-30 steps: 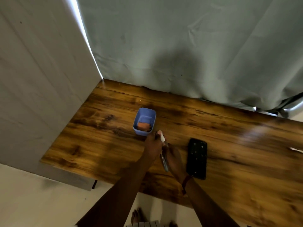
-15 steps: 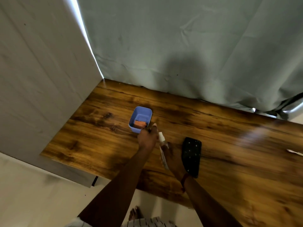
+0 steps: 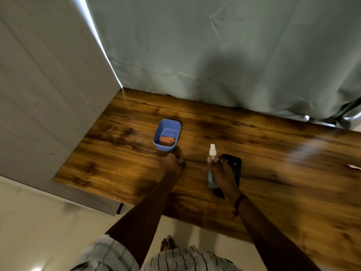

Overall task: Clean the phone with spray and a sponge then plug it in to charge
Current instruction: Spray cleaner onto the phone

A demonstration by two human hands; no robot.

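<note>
Right hand (image 3: 224,173) fingers wrap the clear spray bottle (image 3: 212,169), white nozzle pointing far. Left hand (image 3: 172,167) fingers are curled; contents cannot be told. The black phone (image 3: 233,167) lies flat on the table (image 3: 273,163), partly under the right hand. The blue tub (image 3: 167,134), far-left, contains an orange sponge (image 3: 166,140).

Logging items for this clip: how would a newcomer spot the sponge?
On the wooden table, find the small blue tub toward its left end. The orange sponge lies inside it, just beyond the left hand; nothing else there is orange.
</note>
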